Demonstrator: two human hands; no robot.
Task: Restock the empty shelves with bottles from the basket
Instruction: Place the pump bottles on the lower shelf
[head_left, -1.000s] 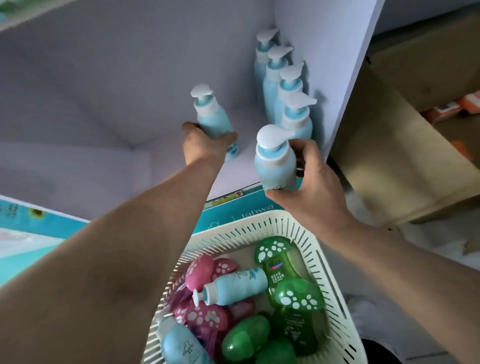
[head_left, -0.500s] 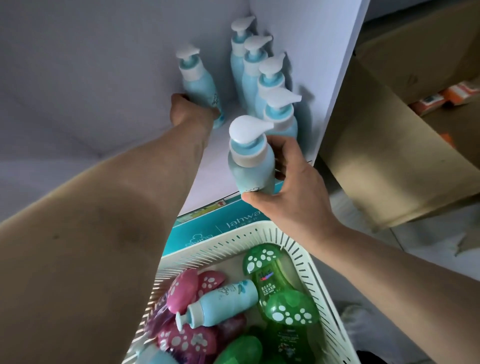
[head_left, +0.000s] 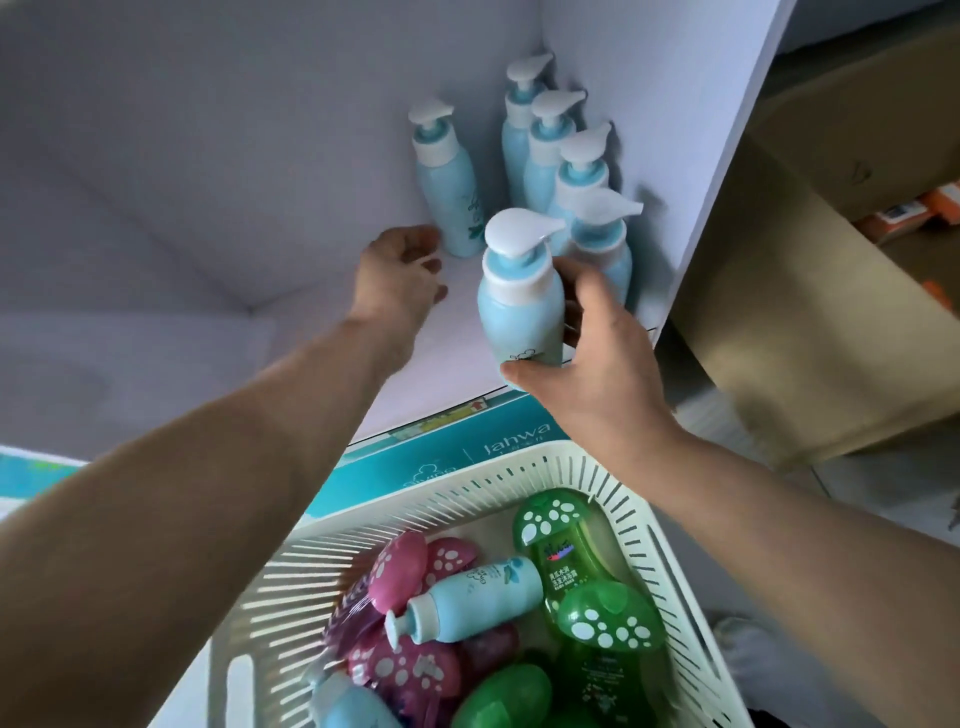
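The pale blue pump bottle (head_left: 522, 306) is upright in the right hand (head_left: 597, 374), fingers and thumb wrapped round it, over the front of the white shelf (head_left: 426, 374) beside a row of four like bottles (head_left: 550, 156). The left hand (head_left: 400, 280) has released the lone bottle (head_left: 449, 192) it gripped before and now hangs slack beside it. A teal strip (head_left: 514, 447) reading "Jahwa" edges the shelf above the white basket (head_left: 467, 483); cardboard boxes (head_left: 805, 312) stand to the right.

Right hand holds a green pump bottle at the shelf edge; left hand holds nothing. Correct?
Not green: the head view shows the right hand holding a light blue pump bottle at the shelf edge; the left hand holds nothing.
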